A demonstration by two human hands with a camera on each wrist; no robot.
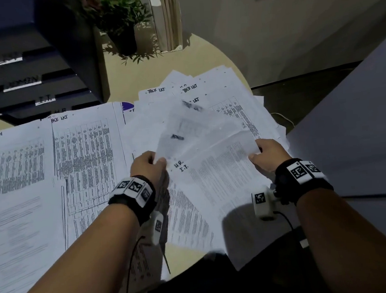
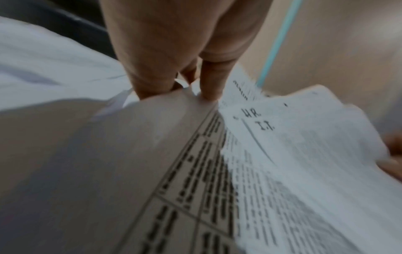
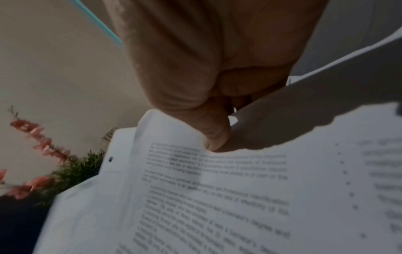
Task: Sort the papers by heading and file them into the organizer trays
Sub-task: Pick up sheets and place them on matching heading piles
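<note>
Both hands hold a fanned stack of printed sheets (image 1: 212, 168) above the table. My left hand (image 1: 150, 164) pinches the stack's left corner, beside the handwritten headings "H.R." and "I.T." (image 2: 259, 120). My right hand (image 1: 260, 155) pinches its right corner, thumb on top (image 3: 215, 139). The upper sheets of the fan are blurred. On the table lie a sheet headed "ADMIN" (image 1: 16, 171), a "TASK LIST" table sheet (image 1: 86, 154) and a loose pile of more "TASK LIST" sheets (image 1: 217, 91). The dark organizer (image 1: 32, 85) stands at the far left, its trays labelled ADMIN, I.T. and H.R.
A potted plant (image 1: 122, 20) and upright files (image 1: 169, 18) stand at the back of the round beige table (image 1: 203, 50). A grey surface (image 1: 359, 133) lies to the right. Wrist camera cables hang under both forearms.
</note>
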